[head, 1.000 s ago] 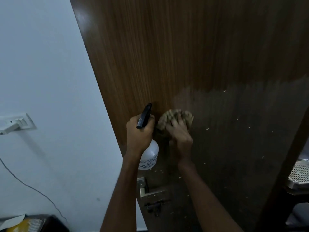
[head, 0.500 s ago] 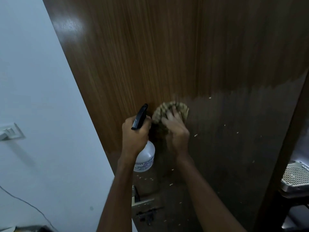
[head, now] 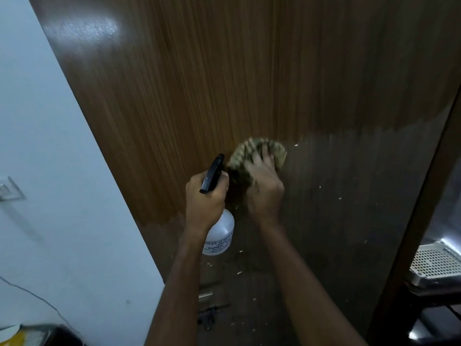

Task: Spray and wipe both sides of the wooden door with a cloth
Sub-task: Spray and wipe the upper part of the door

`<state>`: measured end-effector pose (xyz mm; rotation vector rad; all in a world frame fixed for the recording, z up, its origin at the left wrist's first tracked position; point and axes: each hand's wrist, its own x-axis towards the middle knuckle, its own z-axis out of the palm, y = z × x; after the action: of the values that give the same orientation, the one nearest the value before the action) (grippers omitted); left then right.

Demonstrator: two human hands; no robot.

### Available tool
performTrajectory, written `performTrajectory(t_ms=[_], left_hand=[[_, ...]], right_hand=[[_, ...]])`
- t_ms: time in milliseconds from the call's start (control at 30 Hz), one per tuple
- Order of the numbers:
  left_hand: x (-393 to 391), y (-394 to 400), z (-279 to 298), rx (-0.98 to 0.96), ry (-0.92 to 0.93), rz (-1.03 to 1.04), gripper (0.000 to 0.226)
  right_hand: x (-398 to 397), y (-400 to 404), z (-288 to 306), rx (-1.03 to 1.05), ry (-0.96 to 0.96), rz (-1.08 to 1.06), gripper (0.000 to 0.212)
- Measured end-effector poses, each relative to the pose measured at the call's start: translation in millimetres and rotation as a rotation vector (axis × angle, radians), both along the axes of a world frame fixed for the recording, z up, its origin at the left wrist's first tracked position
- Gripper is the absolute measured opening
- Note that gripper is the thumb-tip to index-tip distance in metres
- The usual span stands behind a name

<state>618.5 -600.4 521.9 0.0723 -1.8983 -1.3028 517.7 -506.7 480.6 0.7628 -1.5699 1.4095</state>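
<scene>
Two hands: right hand (head: 265, 189) presses nubby cloth (head: 257, 152) (olive) on grained door (head: 224, 83).

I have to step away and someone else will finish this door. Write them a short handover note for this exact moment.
Left hand: grips the spray bottle by its neck, held close to the door.
Right hand: presses the cloth flat against the door at mid height.
Done: the lower part of this side looks darker and wet, with small pale specks on it.
Left: the upper part looks dry and unwiped; the specks need clearing. The other side is out of view, so its state is unknown.
</scene>
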Motion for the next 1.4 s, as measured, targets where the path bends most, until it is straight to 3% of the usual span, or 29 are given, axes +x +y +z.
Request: performTrajectory(t_ms=[67,133,233,333,567,667,767,833,967,1033,1133,1233,1333,1400], left_hand=[[-3,5,3,-0.002,0.001,0.011,0.037],[-11,15,6,0.001,0.003,0.026,0.036],[-20,27,5,0.005,0.014,0.046,0.034],[-25,40,0,0.006,0.004,0.050,0.031],[-38,59,5,0.043,0.000,0.066,0.035],[-43,61,11,0.030,0.007,0.043,0.037],[-46,59,14,-0.004,-0.011,0.008,0.034],[-48,59,18,-0.022,-0.013,-0.019,0.035],[-53,63,19,-0.023,-0.006,-0.045,0.038],[-57,66,20,-0.033,0.004,-0.051,0.040],[-65,72,18,-0.029,-0.007,-0.075,0.039],[-68,77,19,-0.040,-0.022,-0.106,0.031],[-73,82,19,-0.026,-0.043,-0.117,0.028],[-76,87,17,-0.028,-0.057,-0.113,0.030]], right_hand=[[-11,-2,40,-0.009,0.044,-0.032,0.037],[-21,6,39,0.060,0.119,-0.024,0.037],[-24,26,-30,0.131,0.110,-0.038,0.030],[-21,49,-77,0.146,0.005,-0.013,0.045],[-52,45,45,0.002,0.104,-0.024,0.034],[-52,53,-6,0.098,0.115,-0.033,0.030],[-41,65,-73,0.133,0.001,-0.081,0.028],[-40,68,-65,0.105,0.005,-0.070,0.026],[-59,68,27,-0.033,0.053,-0.068,0.030],[-66,65,44,-0.061,0.057,-0.095,0.034],[-61,75,-8,0.045,0.081,-0.131,0.025],[-50,91,-71,0.092,-0.049,-0.147,0.022],[-57,96,-46,0.046,-0.036,-0.170,0.021],[-67,100,-6,-0.019,-0.007,-0.161,0.031]])
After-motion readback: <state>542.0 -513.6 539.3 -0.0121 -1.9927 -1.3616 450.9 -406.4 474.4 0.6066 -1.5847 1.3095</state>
